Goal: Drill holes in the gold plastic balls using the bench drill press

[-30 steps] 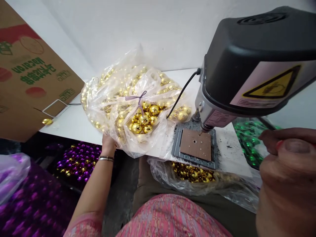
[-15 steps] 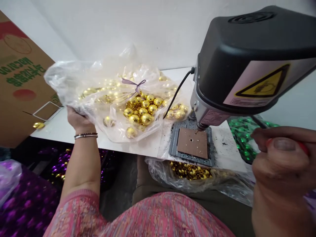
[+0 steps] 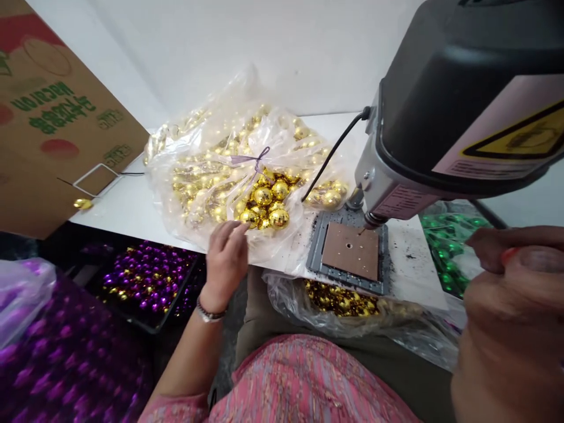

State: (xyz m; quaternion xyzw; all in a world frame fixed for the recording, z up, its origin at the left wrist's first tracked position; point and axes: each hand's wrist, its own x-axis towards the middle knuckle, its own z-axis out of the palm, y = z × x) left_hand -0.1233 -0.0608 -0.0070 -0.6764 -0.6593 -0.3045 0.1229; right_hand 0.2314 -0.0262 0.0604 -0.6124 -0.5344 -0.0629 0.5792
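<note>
At far left, a cardboard carton (image 3: pixel 57 117) leans over the bench (image 3: pixel 127 202), with one loose gold bauble (image 3: pixel 83 204) lying on the bench below a white wire hanger (image 3: pixel 94 179). Below the bench edge sits a tray of purple baubles (image 3: pixel 150 276), and a plastic-wrapped mass of purple baubles (image 3: pixel 66 352) fills the lower-left corner.

The left hand (image 3: pixel 224 264), with a bangle (image 3: pixel 210 314) at its wrist, is the nearer hand. Its grip is released, fingers loosely spread, their tips at the lower edge of a clear plastic bag (image 3: pixel 198 170) at about 1 o'clock from the palm. The bag sprawls on the bench, its long axis running roughly 9 to 3, tied with one lilac ribbon (image 3: pixel 255 158). Its gold baubles (image 3: pixel 263 195) are too many to count, though about six stand clear below the ribbon.

Further right stands one bench drill press (image 3: pixel 462 100) over a brown drilled board (image 3: pixel 350 249) in a grey fixture. A second bag of gold baubles (image 3: pixel 339 299) lies below the bench, and green baubles (image 3: pixel 449 247) lie beyond. The right hand (image 3: pixel 506 311), well apart at about 3 o'clock from the bag, is clenched, a sliver of red showing at its fingers; what it holds is hidden.
</note>
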